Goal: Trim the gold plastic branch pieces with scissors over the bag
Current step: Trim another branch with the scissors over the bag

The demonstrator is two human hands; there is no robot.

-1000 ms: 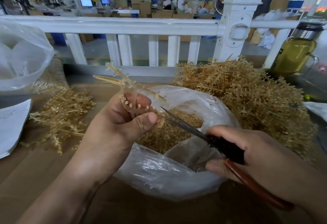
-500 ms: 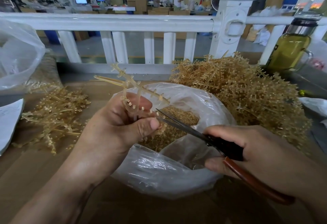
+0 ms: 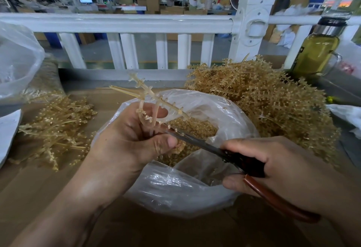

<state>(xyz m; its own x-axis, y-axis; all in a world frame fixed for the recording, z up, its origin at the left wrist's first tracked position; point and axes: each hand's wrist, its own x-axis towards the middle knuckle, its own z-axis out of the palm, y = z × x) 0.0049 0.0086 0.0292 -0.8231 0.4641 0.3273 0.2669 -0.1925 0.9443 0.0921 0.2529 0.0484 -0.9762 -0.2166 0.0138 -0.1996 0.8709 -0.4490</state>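
Gold branch piece (image 3: 156,99) sits pinched in left hand (image 3: 132,141); right hand (image 3: 293,164) grips scissors (image 3: 244,162) over bag (image 3: 175,192).

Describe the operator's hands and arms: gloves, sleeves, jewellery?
No gloves on the left hand or right hand; no rings, watch or wristband visible. The left forearm is uncovered to the frame edge, and no sleeve shows on either side.

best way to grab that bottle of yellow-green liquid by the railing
By the clear handle loop on the right side of the bottle, coming from the right: it stands upright, and the pile of gold branch pieces crowds its left and front.
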